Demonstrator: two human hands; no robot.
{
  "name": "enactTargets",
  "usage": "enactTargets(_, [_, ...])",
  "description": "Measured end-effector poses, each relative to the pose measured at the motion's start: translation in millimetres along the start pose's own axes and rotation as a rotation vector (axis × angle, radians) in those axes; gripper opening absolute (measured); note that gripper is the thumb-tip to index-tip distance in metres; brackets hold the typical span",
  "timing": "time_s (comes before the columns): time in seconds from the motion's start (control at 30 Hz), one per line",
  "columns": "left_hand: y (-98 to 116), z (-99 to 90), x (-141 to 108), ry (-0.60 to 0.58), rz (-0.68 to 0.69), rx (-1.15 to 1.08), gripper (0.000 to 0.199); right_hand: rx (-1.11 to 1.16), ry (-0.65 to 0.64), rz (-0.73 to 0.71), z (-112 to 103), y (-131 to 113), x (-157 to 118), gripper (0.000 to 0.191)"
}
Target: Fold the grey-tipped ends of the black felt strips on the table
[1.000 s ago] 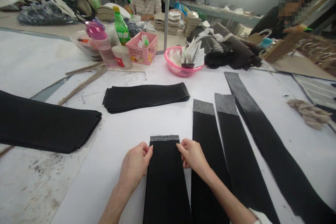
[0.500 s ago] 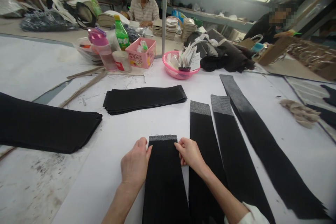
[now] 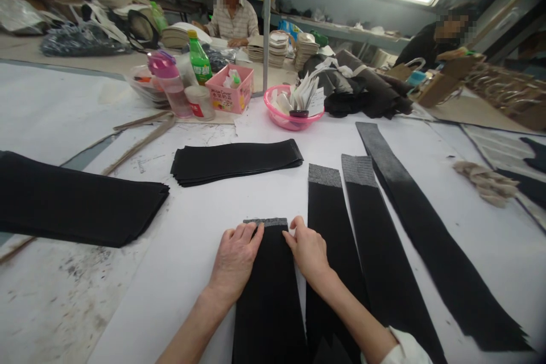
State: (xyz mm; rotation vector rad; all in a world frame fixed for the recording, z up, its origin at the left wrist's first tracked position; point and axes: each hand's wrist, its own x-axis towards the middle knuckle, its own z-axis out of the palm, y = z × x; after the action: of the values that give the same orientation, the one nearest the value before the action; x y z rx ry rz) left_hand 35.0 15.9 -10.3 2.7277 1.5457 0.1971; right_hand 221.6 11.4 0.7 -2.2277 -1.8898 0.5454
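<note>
A black strip stack [image 3: 271,290] with a narrow grey top edge lies in front of me. My left hand [image 3: 235,256] rests over its upper left part, fingers together near the grey edge; whether they pinch anything is hidden. At the upper right corner, my right hand [image 3: 309,250] has thumb and forefinger apart beside the edge, holding nothing. To the right lie a black strip with a grey end [image 3: 324,227], a second one [image 3: 379,227] and a longer, slanting one [image 3: 430,227].
Folded black pieces [image 3: 236,162] lie beyond my hands, and a larger black stack [image 3: 77,202] at left. Farther back stand a pink basket [image 3: 294,119], a pink box [image 3: 230,91], a green bottle [image 3: 199,60] and a metal pole [image 3: 267,23]. Two people sit across the tables.
My left hand has moved right, from the strip's left edge onto its top. My right hand's forefinger has lifted away from the corner.
</note>
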Motion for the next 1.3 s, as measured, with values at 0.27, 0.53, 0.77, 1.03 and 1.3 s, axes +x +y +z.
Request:
enactTargets(0.27, [-3, 4.7, -1, 0.028, -0.005, 0.001, 0.042, -0.268, 0.236, -0.663, 16, -6, -4, 0.035])
enactTargets(0.53, [-11, 10.1, -4, 0.07, -0.003, -0.024, 0.045, -0.328, 0.249, -0.561, 31, 7, -12, 0.043])
enactTargets(0.77, [-20, 14.3, -10, 0.111, 0.001, -0.055, 0.043, -0.338, 0.27, -0.477, 26, 9, -15, 0.042])
enactTargets(1.03, [-22, 11.9, -10, 0.111, -0.026, -0.097, 0.038, -0.159, 0.309, -0.44, 32, 12, -15, 0.04])
enactTargets(1.3, [-28, 5.5, -7, 0.082, -0.008, -0.146, 0.04, 0.072, 0.234, -0.353, -6, 10, -5, 0.027])
